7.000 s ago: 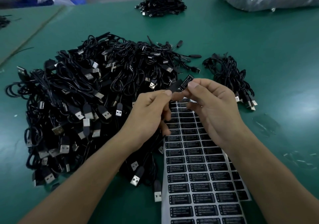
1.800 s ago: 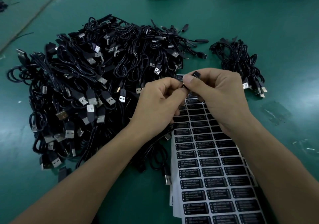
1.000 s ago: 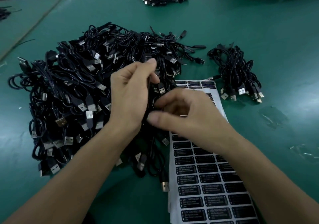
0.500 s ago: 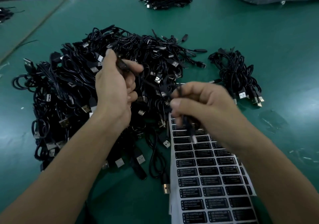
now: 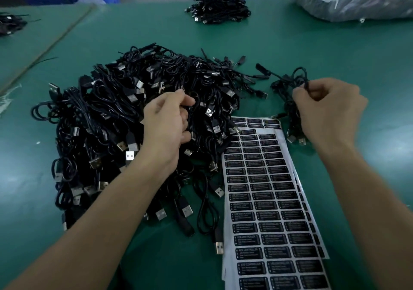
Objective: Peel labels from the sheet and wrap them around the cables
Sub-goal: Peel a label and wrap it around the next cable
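Just left of the label sheet [image 5: 268,189] lying flat on the green table [image 5: 335,43], the left hand [image 5: 167,124] curls its fingers round a cable loop [image 5: 194,108] in the big pile [image 5: 100,115], while the right hand [image 5: 328,111] pinches a coiled cable [image 5: 300,75] above the small bundle [image 5: 290,119].

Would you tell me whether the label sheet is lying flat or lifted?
Flat: the label sheet lies spread on the table, untouched.

- The label sheet [image 5: 268,200] is lying flat on the bench [image 5: 335,50], showing rows of black labels.
- The big cable heap [image 5: 107,119], black leads with silver USB plugs, is sprawling just left, overlapping the sheet's edge.
- The small cable bunch [image 5: 288,115] is sitting by the sheet's far right corner, one looped cable [image 5: 299,75] being pinched at its far end.
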Motion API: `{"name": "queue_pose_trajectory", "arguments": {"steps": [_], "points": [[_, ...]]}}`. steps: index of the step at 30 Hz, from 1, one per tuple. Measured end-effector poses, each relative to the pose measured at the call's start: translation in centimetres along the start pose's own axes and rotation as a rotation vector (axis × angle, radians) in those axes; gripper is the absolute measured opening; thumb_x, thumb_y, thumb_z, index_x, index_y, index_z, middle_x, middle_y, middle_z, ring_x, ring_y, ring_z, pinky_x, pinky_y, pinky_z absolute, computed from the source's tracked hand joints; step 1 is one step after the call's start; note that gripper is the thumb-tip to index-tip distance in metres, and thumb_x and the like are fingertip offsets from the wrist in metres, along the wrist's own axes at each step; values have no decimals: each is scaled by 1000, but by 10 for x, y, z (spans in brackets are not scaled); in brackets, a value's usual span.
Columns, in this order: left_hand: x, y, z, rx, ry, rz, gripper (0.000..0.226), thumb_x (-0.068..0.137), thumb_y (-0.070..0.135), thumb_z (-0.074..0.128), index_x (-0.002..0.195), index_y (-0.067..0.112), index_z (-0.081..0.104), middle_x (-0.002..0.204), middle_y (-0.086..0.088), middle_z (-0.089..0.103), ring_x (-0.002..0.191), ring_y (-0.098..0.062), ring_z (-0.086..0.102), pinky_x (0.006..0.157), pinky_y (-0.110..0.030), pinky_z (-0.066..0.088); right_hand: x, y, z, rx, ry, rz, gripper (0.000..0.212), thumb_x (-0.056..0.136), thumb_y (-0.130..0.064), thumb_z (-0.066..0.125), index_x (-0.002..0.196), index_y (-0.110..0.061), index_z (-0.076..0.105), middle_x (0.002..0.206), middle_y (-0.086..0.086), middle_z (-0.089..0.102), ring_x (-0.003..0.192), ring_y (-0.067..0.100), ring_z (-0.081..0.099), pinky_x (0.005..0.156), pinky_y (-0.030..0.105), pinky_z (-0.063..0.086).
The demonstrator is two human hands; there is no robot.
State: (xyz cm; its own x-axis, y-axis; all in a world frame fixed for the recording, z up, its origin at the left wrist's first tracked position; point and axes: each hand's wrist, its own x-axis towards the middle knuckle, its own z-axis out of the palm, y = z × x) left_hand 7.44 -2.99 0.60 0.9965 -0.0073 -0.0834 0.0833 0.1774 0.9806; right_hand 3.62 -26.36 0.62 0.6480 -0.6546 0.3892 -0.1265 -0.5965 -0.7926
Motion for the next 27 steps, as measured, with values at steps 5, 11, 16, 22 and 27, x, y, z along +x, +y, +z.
{"name": "queue_pose_trajectory", "arguments": {"steps": [5, 11, 16, 22, 27], "points": [[1, 2, 0, -12, 31, 27, 27, 102, 18, 50, 78, 15, 60, 52, 10, 36, 43, -4, 27, 37, -18, 25, 15, 12, -2, -197, -47, 132, 20, 92, -27, 58, 106, -15, 67, 97, 14, 69, 106, 27, 43, 68, 20, 33], [-1, -6, 1, 442, -31, 311, 14, 96, 19, 64, 84, 25, 62, 57, 15, 53, 47, -3, 42, 45, -20, 40, 5, 0, -1, -271, -84, 82, 57, 94, -38, 60, 144, -20, 41, 136, 12, 50, 123, 32, 46, 85, 40, 35], [-3, -16, -1, 740, -113, 375, 11, 92, 22, 68, 97, 31, 63, 99, 11, 62, 61, 2, 56, 60, -7, 44, -13, -18, 8, -384, -100, -133, 44, 94, -30, 63, 135, -19, 51, 124, 9, 47, 112, 28, 47, 80, 31, 32], [-2, -19, -1, 752, -122, 361, 19, 93, 20, 68, 111, 24, 69, 71, 11, 62, 48, -3, 61, 52, -6, 42, -31, -55, 49, -267, -428, -372, 24, 101, -35, 51, 97, -20, 69, 95, 0, 58, 87, 17, 53, 74, 32, 45], [-1, -18, -1, 706, -151, 336, 18, 93, 14, 65, 108, 21, 72, 77, 14, 70, 46, -5, 64, 47, -8, 44, -35, -69, 74, -156, -513, -164, 39, 95, -53, 53, 88, -17, 65, 81, 1, 64, 76, 22, 59, 64, 35, 45]]}}
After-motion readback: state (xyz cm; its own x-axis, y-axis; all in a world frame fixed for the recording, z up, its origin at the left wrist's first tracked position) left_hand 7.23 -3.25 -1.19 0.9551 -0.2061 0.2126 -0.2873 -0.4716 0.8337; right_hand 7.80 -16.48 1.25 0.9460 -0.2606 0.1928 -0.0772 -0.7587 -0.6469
